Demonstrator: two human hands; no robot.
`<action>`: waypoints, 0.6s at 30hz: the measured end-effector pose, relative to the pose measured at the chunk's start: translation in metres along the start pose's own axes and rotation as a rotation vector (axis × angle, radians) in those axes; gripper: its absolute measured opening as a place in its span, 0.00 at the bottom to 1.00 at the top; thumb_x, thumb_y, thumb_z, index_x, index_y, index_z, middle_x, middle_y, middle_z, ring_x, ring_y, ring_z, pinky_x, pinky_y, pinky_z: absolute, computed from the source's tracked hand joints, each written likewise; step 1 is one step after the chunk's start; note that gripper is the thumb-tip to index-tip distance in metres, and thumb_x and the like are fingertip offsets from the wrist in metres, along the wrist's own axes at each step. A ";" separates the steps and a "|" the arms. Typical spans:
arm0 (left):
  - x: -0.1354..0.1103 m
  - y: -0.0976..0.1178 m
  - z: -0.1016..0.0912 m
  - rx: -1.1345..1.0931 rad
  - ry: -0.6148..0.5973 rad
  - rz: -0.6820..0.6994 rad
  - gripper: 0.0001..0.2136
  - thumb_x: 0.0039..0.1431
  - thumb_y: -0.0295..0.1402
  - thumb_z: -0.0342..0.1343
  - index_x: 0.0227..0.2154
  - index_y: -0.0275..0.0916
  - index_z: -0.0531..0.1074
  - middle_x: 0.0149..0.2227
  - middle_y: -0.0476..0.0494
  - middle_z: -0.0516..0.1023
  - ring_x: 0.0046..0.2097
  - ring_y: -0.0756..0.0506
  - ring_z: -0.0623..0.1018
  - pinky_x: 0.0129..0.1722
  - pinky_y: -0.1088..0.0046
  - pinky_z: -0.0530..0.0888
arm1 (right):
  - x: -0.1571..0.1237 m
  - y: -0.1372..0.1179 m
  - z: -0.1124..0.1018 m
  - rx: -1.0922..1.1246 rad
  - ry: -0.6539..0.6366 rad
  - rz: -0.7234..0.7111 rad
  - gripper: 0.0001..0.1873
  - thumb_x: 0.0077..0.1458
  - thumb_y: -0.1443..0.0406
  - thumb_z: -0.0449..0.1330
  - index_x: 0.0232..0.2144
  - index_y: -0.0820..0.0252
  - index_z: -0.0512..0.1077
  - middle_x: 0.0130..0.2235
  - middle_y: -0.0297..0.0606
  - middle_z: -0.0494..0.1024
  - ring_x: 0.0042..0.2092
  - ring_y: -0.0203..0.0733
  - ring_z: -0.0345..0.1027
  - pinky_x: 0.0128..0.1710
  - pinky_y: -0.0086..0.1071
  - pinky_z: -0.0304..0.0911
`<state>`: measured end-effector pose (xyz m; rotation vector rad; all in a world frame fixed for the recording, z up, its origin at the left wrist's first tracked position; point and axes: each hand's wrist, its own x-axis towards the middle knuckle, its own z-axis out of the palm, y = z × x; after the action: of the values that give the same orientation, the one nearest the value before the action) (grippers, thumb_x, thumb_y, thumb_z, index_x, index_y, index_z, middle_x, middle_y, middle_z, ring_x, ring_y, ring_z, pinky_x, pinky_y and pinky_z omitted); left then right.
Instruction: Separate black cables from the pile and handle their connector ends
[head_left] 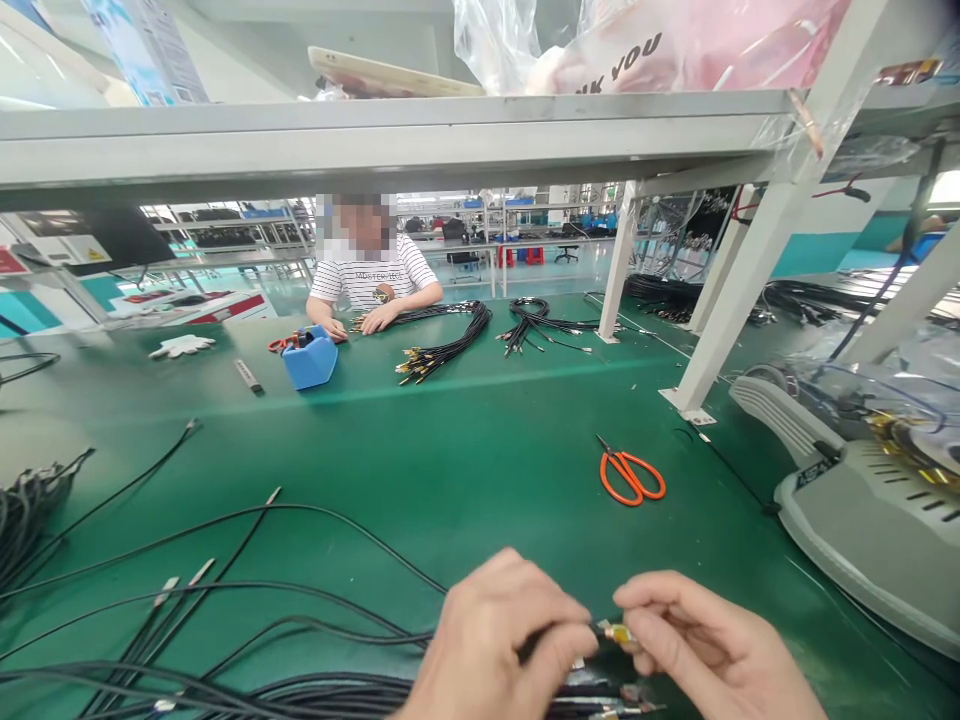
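Observation:
Low in the picture my left hand [499, 635] pinches a black cable near its end, thumb against the fingers. Right beside it, my right hand [709, 650] grips the small yellow-and-metal connector [618, 633] at that cable's tip between thumb and fingers. Part of the connector is hidden by the right fingertips. Under and left of my hands lies a bundle of black cables [322, 690], some with pale or metal ends. Orange-handled scissors [631, 478] rest on the green table mat [450, 440] beyond my right hand.
A grey fan-like machine [862, 540] stands at the right, by a white shelf post [739, 290]. The shelf [375, 140] crosses overhead. Opposite, a person [371, 280] handles cables near a blue holder [311, 360]. More cable bundles [450, 340] lie there; others [30, 510] at left.

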<state>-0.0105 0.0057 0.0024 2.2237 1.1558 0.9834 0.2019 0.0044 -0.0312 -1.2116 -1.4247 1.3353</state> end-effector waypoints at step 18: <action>0.003 -0.022 -0.007 0.209 -0.367 -0.341 0.05 0.59 0.24 0.57 0.30 0.38 0.67 0.34 0.53 0.71 0.39 0.47 0.67 0.40 0.72 0.64 | 0.014 0.014 -0.002 -0.033 0.041 0.086 0.22 0.59 0.49 0.54 0.42 0.59 0.73 0.28 0.35 0.78 0.29 0.37 0.67 0.33 0.29 0.64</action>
<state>-0.0257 0.0212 -0.0065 2.1390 1.4443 0.3133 0.2026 0.0182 -0.0460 -1.3276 -1.3846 1.3417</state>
